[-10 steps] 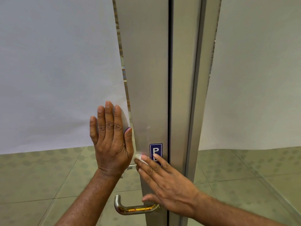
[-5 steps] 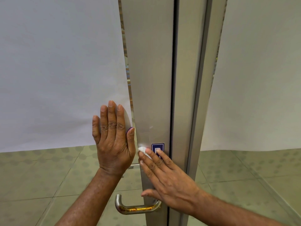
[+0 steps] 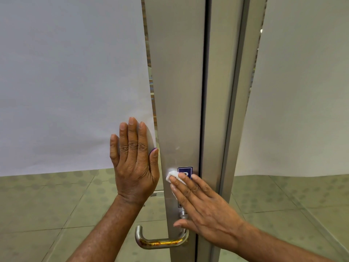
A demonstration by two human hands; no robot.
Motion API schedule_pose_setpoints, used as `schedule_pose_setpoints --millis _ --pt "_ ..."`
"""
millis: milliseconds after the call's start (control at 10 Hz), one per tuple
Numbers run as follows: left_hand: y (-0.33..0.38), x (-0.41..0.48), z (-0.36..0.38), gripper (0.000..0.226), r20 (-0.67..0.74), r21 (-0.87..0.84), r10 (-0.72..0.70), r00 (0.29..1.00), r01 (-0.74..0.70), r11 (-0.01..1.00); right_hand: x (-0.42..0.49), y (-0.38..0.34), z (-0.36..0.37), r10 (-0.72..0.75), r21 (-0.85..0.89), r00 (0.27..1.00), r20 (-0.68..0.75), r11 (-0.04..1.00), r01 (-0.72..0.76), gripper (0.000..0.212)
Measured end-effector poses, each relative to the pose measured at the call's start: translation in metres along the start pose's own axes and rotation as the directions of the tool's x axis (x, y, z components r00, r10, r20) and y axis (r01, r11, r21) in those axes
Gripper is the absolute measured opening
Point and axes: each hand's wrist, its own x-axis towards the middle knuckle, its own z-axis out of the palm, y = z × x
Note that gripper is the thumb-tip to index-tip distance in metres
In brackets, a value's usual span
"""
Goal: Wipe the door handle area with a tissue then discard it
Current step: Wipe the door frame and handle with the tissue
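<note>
A white tissue point(image 3: 172, 175) is pressed flat against the metal door frame point(image 3: 177, 91) under the fingers of my right hand point(image 3: 204, 207), just left of a small blue sign point(image 3: 185, 170). Most of the tissue is hidden beneath the fingers. Below, a curved steel door handle point(image 3: 158, 242) with rust-coloured stains sticks out to the left, and a small lock knob point(image 3: 183, 214) sits above it. My left hand point(image 3: 135, 163) lies flat, fingers together, on the glass panel point(image 3: 71, 82) left of the frame.
White film covers the upper glass on both sides; a second panel point(image 3: 302, 91) stands at the right. Through the lower glass a tiled, dotted floor point(image 3: 47, 205) shows. A dark vertical gap point(image 3: 204, 110) runs between the door frame and the adjoining post.
My right hand has slid the tissue upward along the frame toward the blue sign. My left hand stays flat on the glass.
</note>
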Motion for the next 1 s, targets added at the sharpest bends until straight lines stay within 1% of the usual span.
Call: schedule_pose_setpoints --millis 100,200,500,700,800,900,1000 --pt "0.0 -0.001 0.0 0.059 -0.006 -0.004 0.005 1.0 -0.005 1.0 0.009 -0.005 0.0 0.024 0.007 0.999 -0.028 1.0 -0.024 0.089" --pt "-0.001 0.0 0.0 0.059 -0.007 -0.002 0.008 1.0 -0.008 1.0 0.013 -0.012 0.005 0.025 0.027 1.0 -0.015 0.999 -0.024 0.088" --pt "0.001 0.0 -0.002 0.059 0.003 -0.003 -0.003 1.0 0.003 1.0 -0.005 -0.011 0.018 -0.071 0.029 0.995 0.066 0.997 0.069 0.081" --pt "0.001 -0.001 0.0 0.059 -0.006 -0.009 -0.002 1.0 0.001 1.0 -0.023 -0.014 0.018 -0.072 0.09 0.988 0.134 0.994 0.06 0.08" --pt "0.0 -0.001 0.001 0.059 -0.005 -0.01 -0.005 1.0 0.005 1.0 -0.029 -0.018 0.017 -0.064 0.087 0.989 0.13 0.995 0.052 0.079" --pt "-0.001 -0.001 0.002 0.059 -0.014 -0.014 0.002 1.0 -0.003 1.0 -0.034 -0.024 0.007 0.014 0.139 0.993 0.118 0.99 -0.03 0.078" --pt "0.0 0.0 0.001 0.058 -0.019 -0.016 0.006 1.0 -0.007 1.0 -0.044 -0.038 -0.004 0.198 0.391 0.974 0.106 0.893 -0.224 0.074"
